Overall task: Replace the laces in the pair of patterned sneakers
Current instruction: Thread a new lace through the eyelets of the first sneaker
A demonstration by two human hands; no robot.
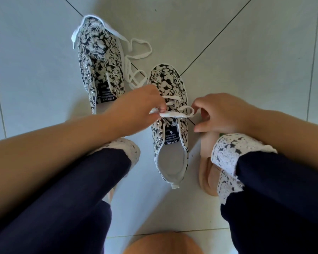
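Near sneaker (168,83): laced near toe, upper eyelets (159,140) empty.
Far sneaker (97,57): unlaced, we judge.
Grip: our left hand (138,105), right hand (222,112) pinch lace (174,114).

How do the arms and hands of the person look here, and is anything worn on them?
Both are bare. The left hand and the right hand have no gloves, and I see no rings. The left forearm and the right forearm show no sleeve, watch or bracelet as far as the picture reaches.
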